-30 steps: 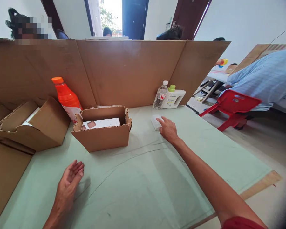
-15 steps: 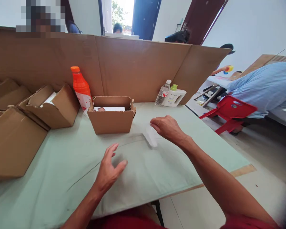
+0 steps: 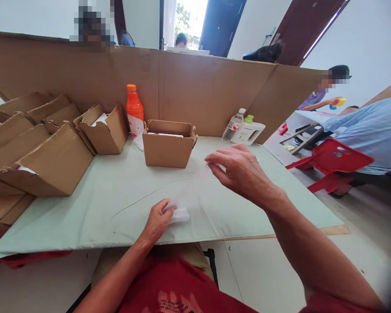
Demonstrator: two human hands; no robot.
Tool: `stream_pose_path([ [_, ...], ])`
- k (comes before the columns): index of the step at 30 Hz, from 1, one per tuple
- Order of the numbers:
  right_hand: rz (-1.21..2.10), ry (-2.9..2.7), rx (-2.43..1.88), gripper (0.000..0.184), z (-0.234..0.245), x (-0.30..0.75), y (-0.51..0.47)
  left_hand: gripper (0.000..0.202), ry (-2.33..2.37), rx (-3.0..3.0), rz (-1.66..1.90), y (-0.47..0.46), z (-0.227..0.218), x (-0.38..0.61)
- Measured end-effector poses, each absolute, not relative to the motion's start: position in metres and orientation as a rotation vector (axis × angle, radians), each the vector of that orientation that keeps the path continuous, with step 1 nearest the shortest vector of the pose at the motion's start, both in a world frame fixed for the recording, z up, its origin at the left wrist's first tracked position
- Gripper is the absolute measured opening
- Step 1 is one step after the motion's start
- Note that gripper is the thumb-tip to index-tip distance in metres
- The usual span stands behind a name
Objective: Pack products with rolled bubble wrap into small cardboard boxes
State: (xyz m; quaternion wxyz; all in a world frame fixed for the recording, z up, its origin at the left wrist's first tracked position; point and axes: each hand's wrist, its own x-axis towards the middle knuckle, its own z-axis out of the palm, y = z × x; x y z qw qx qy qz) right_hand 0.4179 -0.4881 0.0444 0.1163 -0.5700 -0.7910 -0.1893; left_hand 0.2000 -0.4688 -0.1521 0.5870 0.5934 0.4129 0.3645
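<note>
My left hand (image 3: 158,221) is closed on a thin, translucent white plastic bag (image 3: 180,215) low over the near part of the table. A blurred, see-through stretch of the plastic rises from it toward my right hand (image 3: 237,171). The right thumb and fingertips pinch together above the table, with a bit of whitish plastic at their tips. My palm hides most of that grip. Beyond both hands stands an open cardboard box (image 3: 166,150) with a white item (image 3: 166,134) inside, touched by neither hand.
Several open cardboard boxes (image 3: 58,156) crowd the left of the green-covered table (image 3: 124,182). An orange bottle (image 3: 134,111), a clear water bottle (image 3: 233,126) and a white jug (image 3: 249,132) stand along the cardboard partition (image 3: 192,87). People sit beyond; a red chair (image 3: 340,161) is at right.
My left hand has gone from open to closed on the plastic bag, which hung from my right hand before. The view has shifted, showing more boxes on the left.
</note>
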Motion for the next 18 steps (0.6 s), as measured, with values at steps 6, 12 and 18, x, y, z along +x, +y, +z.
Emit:
stream_pose_path([
  [6, -0.489, -2.308, -1.706, 0.015, -0.03, 0.401, -0.426, 0.049, 0.966, 1.056, 0.809, -0.534, -0.155, 0.154],
  [12, -0.357, -2.261, -1.535, 0.042, -0.097, 0.376, -0.392, 0.103, 1.092, 0.935, 0.849, -0.562, -0.169, 0.141],
  [18, 0.111, -2.416, -1.341, 0.046, -0.117, 0.415, -0.474, 0.073, 1.032, 1.005, 0.808, -0.572, -0.163, 0.131],
])
